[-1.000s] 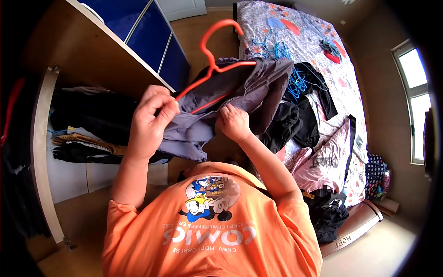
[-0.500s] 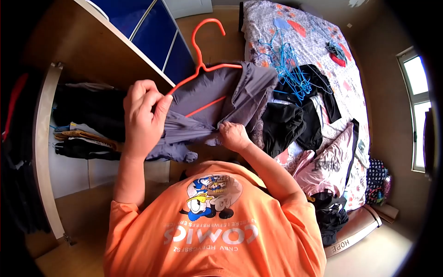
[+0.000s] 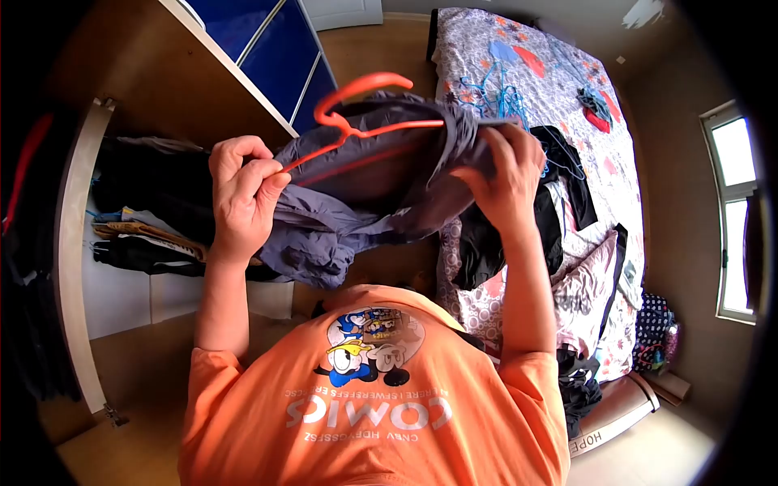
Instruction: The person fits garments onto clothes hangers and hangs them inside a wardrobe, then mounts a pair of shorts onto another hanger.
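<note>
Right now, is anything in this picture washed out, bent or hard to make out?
Head view: the window glares nearly white; the wide lens bows the wooden side panel and leaves black corners; the dark clothes behind it lose detail in shadow; the hanger looks slightly soft at its hook.

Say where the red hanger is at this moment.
In the head view, the red hanger is above and left of centre, one arm pinched by the left hand, the other running into the grey garment that the right hand holds.
</note>
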### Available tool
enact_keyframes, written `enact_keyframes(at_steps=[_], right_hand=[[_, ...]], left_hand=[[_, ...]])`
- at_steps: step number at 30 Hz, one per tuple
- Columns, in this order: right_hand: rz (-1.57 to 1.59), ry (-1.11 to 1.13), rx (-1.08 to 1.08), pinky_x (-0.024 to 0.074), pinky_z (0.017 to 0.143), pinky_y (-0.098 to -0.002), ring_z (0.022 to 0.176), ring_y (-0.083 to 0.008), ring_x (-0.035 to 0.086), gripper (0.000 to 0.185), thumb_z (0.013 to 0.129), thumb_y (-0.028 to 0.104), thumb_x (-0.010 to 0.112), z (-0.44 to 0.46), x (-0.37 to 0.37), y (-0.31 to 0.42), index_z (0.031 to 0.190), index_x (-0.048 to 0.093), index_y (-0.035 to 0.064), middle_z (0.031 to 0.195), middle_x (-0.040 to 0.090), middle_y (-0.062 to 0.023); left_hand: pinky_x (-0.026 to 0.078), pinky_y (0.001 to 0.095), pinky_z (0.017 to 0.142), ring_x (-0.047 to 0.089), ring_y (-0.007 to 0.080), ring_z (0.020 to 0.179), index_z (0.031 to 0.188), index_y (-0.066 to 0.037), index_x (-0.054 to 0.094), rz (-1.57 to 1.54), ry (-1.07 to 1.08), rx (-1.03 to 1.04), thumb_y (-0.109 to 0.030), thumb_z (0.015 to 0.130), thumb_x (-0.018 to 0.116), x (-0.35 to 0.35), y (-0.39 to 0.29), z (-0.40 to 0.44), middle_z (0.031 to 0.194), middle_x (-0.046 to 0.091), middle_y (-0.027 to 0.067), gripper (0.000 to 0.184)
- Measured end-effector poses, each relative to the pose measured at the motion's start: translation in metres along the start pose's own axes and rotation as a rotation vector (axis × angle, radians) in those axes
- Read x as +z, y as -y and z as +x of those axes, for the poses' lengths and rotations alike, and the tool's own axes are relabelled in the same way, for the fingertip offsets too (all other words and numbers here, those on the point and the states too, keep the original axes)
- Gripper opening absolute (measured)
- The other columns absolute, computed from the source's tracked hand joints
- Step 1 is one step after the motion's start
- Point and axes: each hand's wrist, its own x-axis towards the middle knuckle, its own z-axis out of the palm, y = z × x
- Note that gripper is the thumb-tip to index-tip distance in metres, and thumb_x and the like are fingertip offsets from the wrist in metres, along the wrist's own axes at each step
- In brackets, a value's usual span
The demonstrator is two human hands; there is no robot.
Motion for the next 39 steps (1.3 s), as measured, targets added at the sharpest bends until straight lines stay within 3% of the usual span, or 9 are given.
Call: enact_keyframes(at_steps=[14, 18, 22, 23, 29, 31, 34, 35, 39], right_hand=[[-0.058, -0.087, -0.135, 0.032, 0.09, -0.0426, 0.105, -0.0262, 0.047, 0.06, 0.069, 0.038, 0.072, 0.045, -0.03, 0.019, 0.119, 0.052, 0.0114, 0.112, 0.051, -0.0076], [0.145, 0.266, -0.115, 0.0428, 0.051, -0.0343, 0.062, -0.0289, 0.056, 0.023, 0.07, 0.017, 0.068, 0.034, -0.02, 0.009, 0.084, 0.056, 0.0037, 0.078, 0.057, -0.0101], [0.126, 0.004, 0.064, 0.0428, 0.049, -0.0336, 0.056, -0.0285, 0.055, 0.015, 0.074, 0.013, 0.068, 0.036, -0.037, 0.02, 0.074, 0.057, 0.0026, 0.066, 0.055, -0.0096], [0.155, 0.008, 0.135, 0.0429, 0.049, -0.0333, 0.056, -0.028, 0.055, 0.014, 0.074, 0.013, 0.069, 0.035, -0.042, 0.023, 0.076, 0.059, 0.0035, 0.067, 0.055, -0.0094], [0.111, 0.076, 0.134, 0.041, 0.048, -0.0334, 0.054, -0.0279, 0.054, 0.016, 0.073, 0.015, 0.071, 0.023, -0.031, 0.026, 0.077, 0.06, 0.0044, 0.065, 0.053, -0.0082], [0.092, 0.057, 0.167, 0.0409, 0.047, -0.0334, 0.053, -0.0277, 0.053, 0.015, 0.073, 0.014, 0.071, 0.019, -0.031, 0.028, 0.077, 0.06, 0.0045, 0.064, 0.052, -0.0081], [0.125, 0.094, 0.167, 0.0398, 0.047, -0.0331, 0.052, -0.0268, 0.052, 0.016, 0.072, 0.013, 0.072, 0.015, -0.036, 0.018, 0.077, 0.06, 0.0034, 0.062, 0.051, -0.0087], [0.134, 0.143, 0.168, 0.0394, 0.046, -0.0329, 0.051, -0.0264, 0.051, 0.016, 0.071, 0.013, 0.072, 0.013, -0.038, 0.016, 0.077, 0.061, 0.0029, 0.062, 0.05, -0.0089], [0.222, 0.201, 0.154, 0.0383, 0.046, -0.0322, 0.05, -0.0254, 0.049, 0.016, 0.072, 0.013, 0.072, 0.001, -0.034, 0.025, 0.076, 0.062, 0.0014, 0.06, 0.048, -0.0081]], left_hand=[[0.043, 0.0295, 0.068, 0.05, 0.0219, 0.082, 0.084, -0.002, 0.058, -0.098, -0.14, 0.068, -0.01, 0.081, 0.066, -0.003, 0.008, 0.003, 0.091, 0.053, 0.0087, 0.012], [0.039, 0.0348, 0.081, 0.052, 0.026, 0.088, 0.079, -0.005, 0.06, 0.002, -0.021, 0.046, -0.02, 0.084, 0.063, 0.002, 0.021, 0.014, 0.097, 0.056, 0.008, 0.016], [0.03, 0.0442, 0.103, 0.035, 0.0346, 0.124, 0.134, -0.002, 0.033, 0.038, -0.049, -0.104, -0.052, 0.069, 0.07, 0.021, 0.053, -0.018, 0.135, 0.035, 0.0191, 0.09], [0.03, 0.0447, 0.104, 0.033, 0.0367, 0.126, 0.134, 0.0, 0.032, 0.016, -0.077, -0.18, -0.044, 0.068, 0.075, 0.029, 0.053, -0.028, 0.134, 0.034, 0.0211, 0.09], [0.04, 0.0378, 0.096, 0.048, 0.0346, 0.115, 0.129, 0.0, 0.04, -0.318, -0.24, -0.599, -0.02, 0.079, 0.071, 0.084, 0.072, -0.089, 0.125, 0.047, 0.021, 0.063], [0.046, 0.0347, 0.083, 0.06, 0.0287, 0.097, 0.115, -0.002, 0.053, -0.119, -0.027, -0.652, -0.013, 0.087, 0.06, 0.082, 0.095, -0.107, 0.101, 0.06, 0.0178, 0.031], [0.048, 0.033, 0.073, 0.063, 0.0264, 0.083, 0.102, -0.002, 0.059, -0.074, -0.221, -0.79, -0.009, 0.093, 0.05, 0.066, 0.105, -0.111, 0.085, 0.063, 0.0163, 0.015], [0.048, 0.0311, 0.071, 0.063, 0.0284, 0.079, 0.104, -0.002, 0.058, -0.068, -0.379, -0.676, -0.008, 0.094, 0.048, 0.062, 0.121, -0.113, 0.087, 0.062, 0.0177, 0.015], [0.047, 0.0324, 0.075, 0.061, 0.0269, 0.085, 0.107, -0.004, 0.059, -0.013, -0.134, -0.608, -0.008, 0.093, 0.049, 0.028, 0.12, -0.097, 0.092, 0.063, 0.0142, 0.018]])
